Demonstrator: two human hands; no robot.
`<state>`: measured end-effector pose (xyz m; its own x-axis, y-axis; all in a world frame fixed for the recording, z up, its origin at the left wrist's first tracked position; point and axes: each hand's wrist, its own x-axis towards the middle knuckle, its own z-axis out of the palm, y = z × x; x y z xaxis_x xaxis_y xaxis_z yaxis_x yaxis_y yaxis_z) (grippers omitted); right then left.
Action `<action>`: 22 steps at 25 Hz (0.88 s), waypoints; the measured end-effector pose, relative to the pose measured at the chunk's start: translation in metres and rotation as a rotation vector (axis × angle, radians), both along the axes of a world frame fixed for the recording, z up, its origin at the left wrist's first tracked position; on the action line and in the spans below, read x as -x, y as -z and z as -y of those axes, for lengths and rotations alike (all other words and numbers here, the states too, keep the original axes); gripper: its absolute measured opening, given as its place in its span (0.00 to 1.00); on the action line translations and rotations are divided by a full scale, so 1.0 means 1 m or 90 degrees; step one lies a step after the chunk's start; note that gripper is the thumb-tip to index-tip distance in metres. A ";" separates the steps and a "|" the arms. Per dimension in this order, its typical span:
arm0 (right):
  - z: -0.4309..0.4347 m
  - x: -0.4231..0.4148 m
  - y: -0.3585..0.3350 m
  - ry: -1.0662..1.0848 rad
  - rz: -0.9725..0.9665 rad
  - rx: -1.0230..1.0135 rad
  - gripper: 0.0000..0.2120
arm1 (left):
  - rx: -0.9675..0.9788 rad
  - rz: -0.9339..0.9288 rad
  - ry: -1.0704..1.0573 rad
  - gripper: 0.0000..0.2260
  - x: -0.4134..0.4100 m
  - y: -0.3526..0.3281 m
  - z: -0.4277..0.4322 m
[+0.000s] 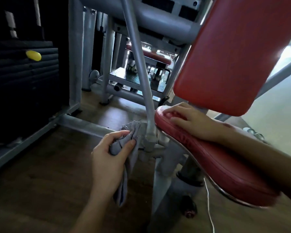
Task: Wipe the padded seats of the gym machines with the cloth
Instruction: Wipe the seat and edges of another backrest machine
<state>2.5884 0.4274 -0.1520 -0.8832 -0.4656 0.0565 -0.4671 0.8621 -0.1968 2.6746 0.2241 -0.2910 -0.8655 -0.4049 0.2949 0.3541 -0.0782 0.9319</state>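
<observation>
A red padded seat (217, 158) runs from centre to lower right, with a red backrest pad (233, 56) tilted above it. My right hand (190, 120) rests on the seat's far end, fingers spread flat on the padding. My left hand (111, 158) grips a bunched grey cloth (133, 137) to the left of the seat, close to the grey metal post (141, 73). The cloth hangs down past my wrist and does not touch the seat.
A black weight stack (23, 78) with a yellow pin (33, 55) fills the left side, framed in grey steel. Grey frame tubes cross the wooden floor (49, 190). A seat support column (183, 182) stands under the seat. A thin white cord (208, 199) hangs by it. Another red bench (158, 58) sits behind.
</observation>
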 end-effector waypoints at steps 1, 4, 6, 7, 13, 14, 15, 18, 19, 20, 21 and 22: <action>-0.001 -0.001 -0.002 0.022 0.016 0.009 0.16 | -0.005 -0.004 0.005 0.08 0.000 0.002 0.001; -0.002 0.004 -0.001 0.093 0.019 0.034 0.16 | 0.009 -0.019 0.025 0.09 0.001 0.008 0.004; -0.003 0.007 0.001 0.113 0.014 0.025 0.16 | 0.007 -0.016 0.033 0.09 0.005 0.011 0.005; -0.003 0.008 0.001 0.114 0.011 0.021 0.16 | 0.003 -0.015 0.034 0.10 0.007 0.012 0.005; 0.000 0.013 0.004 0.112 -0.027 0.033 0.14 | 0.022 -0.067 0.080 0.09 0.041 -0.007 -0.032; 0.000 0.014 0.005 0.108 -0.033 0.043 0.14 | 0.037 -0.080 0.079 0.09 0.047 -0.012 -0.043; -0.001 0.016 0.005 0.106 -0.039 0.051 0.12 | 0.051 -0.091 0.067 0.08 0.052 -0.016 -0.051; -0.003 0.016 0.005 0.096 -0.069 0.021 0.12 | 0.082 -0.098 0.021 0.07 0.071 -0.016 -0.057; -0.002 0.016 0.005 0.099 -0.068 0.013 0.12 | 0.076 -0.078 0.008 0.07 0.085 -0.014 -0.054; -0.001 0.016 0.006 0.101 -0.060 0.011 0.13 | 0.065 -0.053 -0.005 0.07 0.099 -0.012 -0.049; -0.001 0.017 0.006 0.101 -0.054 0.011 0.14 | 0.051 -0.031 -0.002 0.06 0.112 -0.012 -0.044; -0.001 0.018 0.006 0.102 -0.050 0.012 0.14 | 0.034 -0.014 0.018 0.06 0.119 -0.012 -0.041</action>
